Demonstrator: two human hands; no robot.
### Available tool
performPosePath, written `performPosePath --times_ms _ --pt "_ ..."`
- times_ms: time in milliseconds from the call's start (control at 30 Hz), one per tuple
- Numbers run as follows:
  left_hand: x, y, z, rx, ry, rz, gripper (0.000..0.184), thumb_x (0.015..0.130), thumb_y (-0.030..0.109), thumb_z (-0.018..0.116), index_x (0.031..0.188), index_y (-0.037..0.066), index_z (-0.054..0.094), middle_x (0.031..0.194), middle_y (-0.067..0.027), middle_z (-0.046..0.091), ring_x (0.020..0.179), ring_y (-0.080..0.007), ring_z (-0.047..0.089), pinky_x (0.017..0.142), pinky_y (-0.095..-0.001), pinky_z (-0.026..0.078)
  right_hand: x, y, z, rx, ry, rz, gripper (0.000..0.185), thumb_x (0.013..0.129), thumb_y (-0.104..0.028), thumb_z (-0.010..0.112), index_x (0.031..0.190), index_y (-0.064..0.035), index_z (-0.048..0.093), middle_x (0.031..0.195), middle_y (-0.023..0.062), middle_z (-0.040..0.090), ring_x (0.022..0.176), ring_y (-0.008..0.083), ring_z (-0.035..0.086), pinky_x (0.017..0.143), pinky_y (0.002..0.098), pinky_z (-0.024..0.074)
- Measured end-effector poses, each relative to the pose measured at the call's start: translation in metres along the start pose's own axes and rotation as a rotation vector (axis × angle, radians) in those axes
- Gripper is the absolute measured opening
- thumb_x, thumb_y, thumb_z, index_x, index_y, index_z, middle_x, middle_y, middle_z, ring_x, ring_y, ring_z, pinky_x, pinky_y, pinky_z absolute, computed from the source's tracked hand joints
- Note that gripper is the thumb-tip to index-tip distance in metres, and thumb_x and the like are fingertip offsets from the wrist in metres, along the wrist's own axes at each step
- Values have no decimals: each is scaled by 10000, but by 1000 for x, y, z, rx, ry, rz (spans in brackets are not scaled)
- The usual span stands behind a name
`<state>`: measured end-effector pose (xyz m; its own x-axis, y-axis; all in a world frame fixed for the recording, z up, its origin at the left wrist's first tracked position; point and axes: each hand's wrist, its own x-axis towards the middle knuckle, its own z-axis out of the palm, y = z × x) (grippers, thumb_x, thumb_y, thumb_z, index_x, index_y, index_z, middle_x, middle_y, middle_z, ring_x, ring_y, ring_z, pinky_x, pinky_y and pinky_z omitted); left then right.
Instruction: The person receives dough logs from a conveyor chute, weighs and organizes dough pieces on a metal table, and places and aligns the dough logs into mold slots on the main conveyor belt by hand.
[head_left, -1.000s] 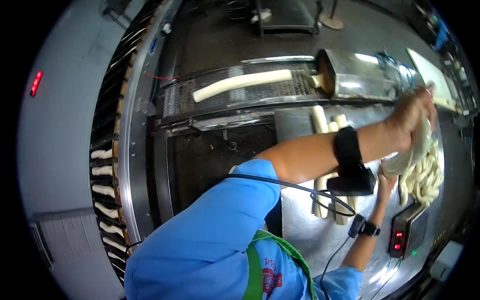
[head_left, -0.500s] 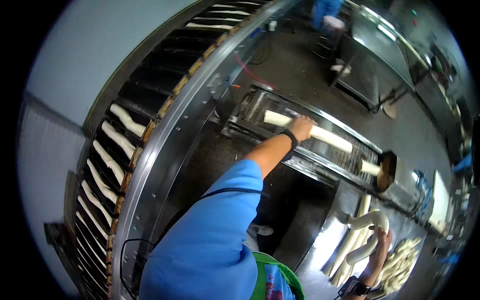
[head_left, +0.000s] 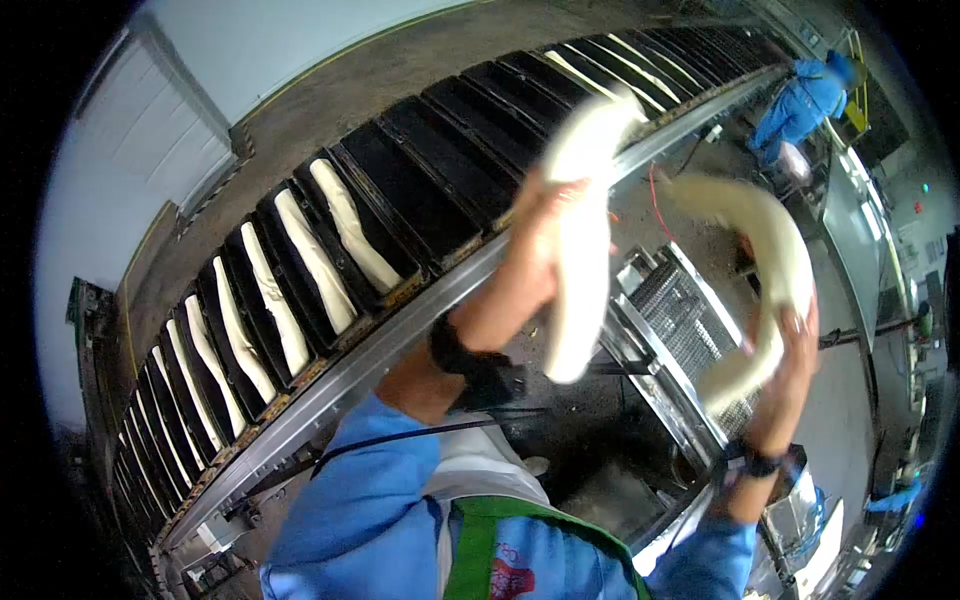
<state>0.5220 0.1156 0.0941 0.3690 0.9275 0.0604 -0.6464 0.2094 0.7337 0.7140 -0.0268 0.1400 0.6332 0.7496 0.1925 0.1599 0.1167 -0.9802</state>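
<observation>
Left hand [head_left: 545, 225] and right hand [head_left: 788, 345], each grip closed around a dough roll [head_left: 580, 250], black trays [head_left: 400, 190] alongside.

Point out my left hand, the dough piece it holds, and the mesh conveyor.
Left hand [head_left: 532, 242]: head view, on the back of the hand.
Dough piece [head_left: 580, 320]: head view, on its lower half, below the grip.
Mesh conveyor [head_left: 684, 304]: head view, on bare mesh between the side rails.

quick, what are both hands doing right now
Left hand: closed around a pale dough roll, raised near the trays.
Right hand: gripping a second, curved dough roll, above the mesh conveyor.
</observation>
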Motion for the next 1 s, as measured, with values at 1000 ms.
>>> performPosePath --times_ms 1000 --pt "120 -16 -310 1619 601 -638 574 710 75 475 1240 109 258 1206 -250 317 1036 -372 410 775 -441 404 92 245 359 -819 -990 -484 367 741 -103 470 1076 10 373 894 199 530 745 311 569 632 346 475"
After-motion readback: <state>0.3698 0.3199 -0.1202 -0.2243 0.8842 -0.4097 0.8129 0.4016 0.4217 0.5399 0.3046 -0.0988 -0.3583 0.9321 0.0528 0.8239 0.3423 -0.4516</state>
